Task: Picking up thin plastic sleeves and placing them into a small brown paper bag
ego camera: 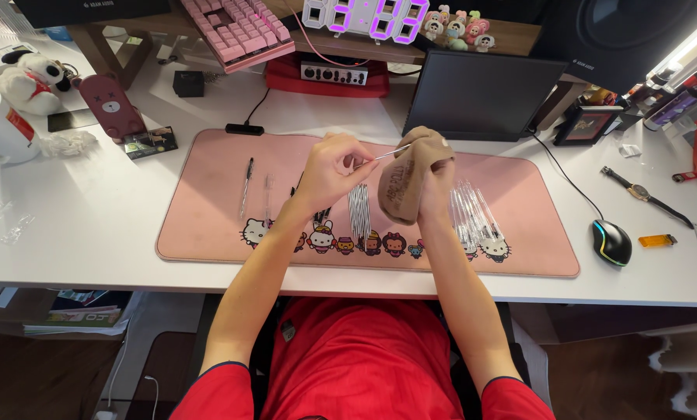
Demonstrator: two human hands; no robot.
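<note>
Above the middle of the wide pink cartoon-edged desk mat (208, 179), the right hand (434, 167) bunches a brown cloth (404, 183) while the left hand (329, 167) pinches a thin clear pen tube (391, 152), best drawn slowly and straight through the cloth.

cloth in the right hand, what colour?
Tan-brown cloth, clearest in the head view.
</note>
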